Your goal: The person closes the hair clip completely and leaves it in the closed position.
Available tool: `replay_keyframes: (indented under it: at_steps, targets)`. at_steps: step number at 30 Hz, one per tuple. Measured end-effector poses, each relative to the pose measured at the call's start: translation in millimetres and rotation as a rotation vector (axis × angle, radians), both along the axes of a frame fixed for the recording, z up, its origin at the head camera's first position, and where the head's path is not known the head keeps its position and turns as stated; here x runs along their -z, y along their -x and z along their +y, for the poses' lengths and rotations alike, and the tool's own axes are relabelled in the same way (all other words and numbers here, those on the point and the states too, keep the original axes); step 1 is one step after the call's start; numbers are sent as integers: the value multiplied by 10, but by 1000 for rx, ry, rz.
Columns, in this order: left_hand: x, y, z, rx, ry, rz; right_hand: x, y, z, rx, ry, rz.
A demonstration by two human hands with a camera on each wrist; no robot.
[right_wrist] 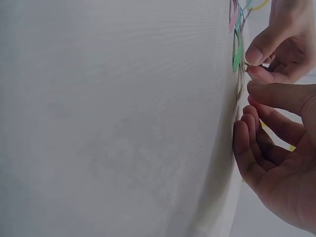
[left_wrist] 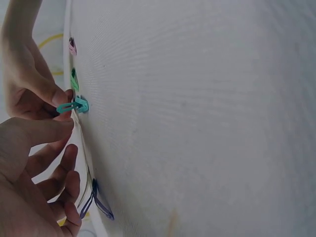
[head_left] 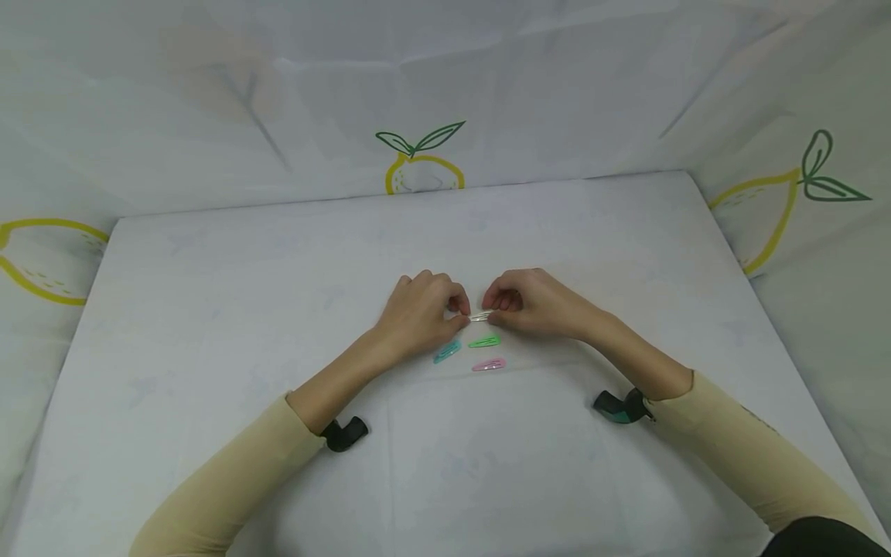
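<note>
A pale snap hair clip (head_left: 479, 317) spans the small gap between the two hands. My left hand (head_left: 426, 309) pinches its left end between thumb and index finger. On the other end, the thumb and index finger of my right hand (head_left: 539, 303) close together, their tips partly covering it. Just nearer than the hands lie a green hair clip (head_left: 484, 341), a teal hair clip (head_left: 447, 351) and a pink hair clip (head_left: 489, 364). A dark blue hair clip (left_wrist: 96, 200) shows beyond the left fingers in the left wrist view; the left hand hides it from the head view.
The clips lie on a white-covered table (head_left: 278, 309). White cloth with printed lemons (head_left: 425, 172) hangs at the back and sides. A black wrist-worn device sticks out from the left sleeve (head_left: 237, 472), and another from the right sleeve (head_left: 745, 449).
</note>
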State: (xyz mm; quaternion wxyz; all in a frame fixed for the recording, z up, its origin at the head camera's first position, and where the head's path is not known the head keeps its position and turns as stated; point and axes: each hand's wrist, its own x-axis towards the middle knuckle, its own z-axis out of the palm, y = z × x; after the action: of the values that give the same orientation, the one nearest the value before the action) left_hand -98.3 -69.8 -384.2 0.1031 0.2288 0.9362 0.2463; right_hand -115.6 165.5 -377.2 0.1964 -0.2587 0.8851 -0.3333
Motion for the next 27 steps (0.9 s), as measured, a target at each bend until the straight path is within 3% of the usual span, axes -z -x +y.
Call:
replay_keyframes:
  at_steps: [13, 27]
  targets:
    - [-56, 49, -93, -32, -12, 63, -3, 40, -80, -1, 15, 33]
    - [-135, 181, -271, -103, 2, 38, -11, 114, -259, -22, 39, 55]
